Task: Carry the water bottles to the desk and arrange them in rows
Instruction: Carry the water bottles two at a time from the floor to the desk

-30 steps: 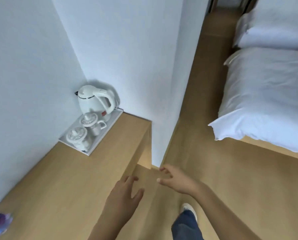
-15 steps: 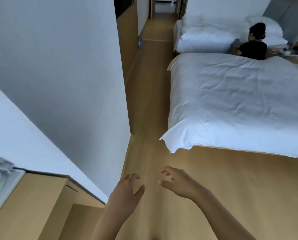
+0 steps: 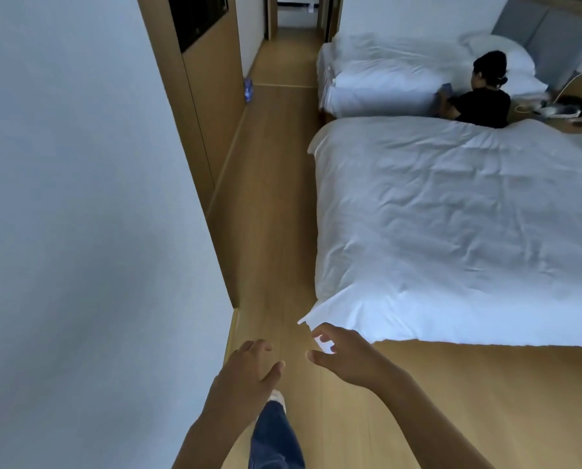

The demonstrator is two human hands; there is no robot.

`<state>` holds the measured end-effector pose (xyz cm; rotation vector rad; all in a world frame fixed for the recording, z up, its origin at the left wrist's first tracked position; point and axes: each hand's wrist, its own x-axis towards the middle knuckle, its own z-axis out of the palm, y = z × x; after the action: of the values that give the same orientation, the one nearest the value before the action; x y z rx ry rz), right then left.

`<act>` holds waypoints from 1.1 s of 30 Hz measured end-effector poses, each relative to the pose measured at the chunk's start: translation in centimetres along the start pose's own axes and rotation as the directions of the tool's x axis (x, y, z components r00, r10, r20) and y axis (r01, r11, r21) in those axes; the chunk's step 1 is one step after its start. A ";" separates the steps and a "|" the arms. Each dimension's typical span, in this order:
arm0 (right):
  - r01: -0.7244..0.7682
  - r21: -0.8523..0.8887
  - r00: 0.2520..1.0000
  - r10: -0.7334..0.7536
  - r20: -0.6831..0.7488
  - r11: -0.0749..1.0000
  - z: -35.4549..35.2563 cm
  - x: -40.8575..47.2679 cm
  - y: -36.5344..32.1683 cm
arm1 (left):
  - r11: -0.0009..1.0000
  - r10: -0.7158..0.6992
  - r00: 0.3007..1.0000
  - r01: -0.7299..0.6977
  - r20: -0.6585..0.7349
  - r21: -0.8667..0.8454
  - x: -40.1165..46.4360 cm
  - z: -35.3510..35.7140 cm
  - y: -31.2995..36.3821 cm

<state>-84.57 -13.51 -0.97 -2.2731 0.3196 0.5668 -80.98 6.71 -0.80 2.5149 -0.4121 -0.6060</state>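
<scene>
head view: both hands are held out low over the wooden floor [image 3: 276,204], empty. left hand [image 3: 245,370] has its fingers loosely spread and slightly bent, holding nothing. right hand [image 3: 347,357] has its fingers relaxed and partly curled, thumb apart, holding nothing.

a small blue object, judged to be a water bottle [image 3: 248,89], stands on the floor far down the corridor, just beside the wooden wall panel [image 3: 211,106] on the left. it is too small to confirm its shape; its long axis appears upright. no other bottle and no desk are in view.

key relation: the bottle lies straight ahead and far from both hands, slightly to the left of them, well apart from the fingers. the left hand is on the nearer side, though the difference is slight.

the near bed [image 3: 452,225] borders the corridor on the right. a seated person [image 3: 479,96] is at the far bed [image 3: 384,76].

judgement: the step in hand is the walk toward the bottle; no grasp is possible yet.
</scene>
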 end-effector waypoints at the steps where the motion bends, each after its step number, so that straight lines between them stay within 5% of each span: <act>1: -0.001 0.002 1.000 0.001 -0.004 1.000 -1.3 2.3 -0.6 | 1.000 0.008 1.000 -0.008 -0.002 0.007 2.7 -1.0 0.1; 12: -0.031 0.065 0.998 0.033 -0.044 0.997 -14.8 22.5 -6.1 | 0.996 0.090 0.996 -0.090 -0.028 0.005 26.4 -12.4 3.1; 33: 0.019 -0.020 1.000 -0.019 0.017 1.000 -48.1 68.9 -9.5 | 0.992 -0.051 0.994 0.039 -0.093 -0.118 78.6 -25.4 12.5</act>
<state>-6.47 -45.91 0.76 -2.2874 0.2844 0.5821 -3.43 -24.35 -0.85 2.4358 -0.2776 -0.5094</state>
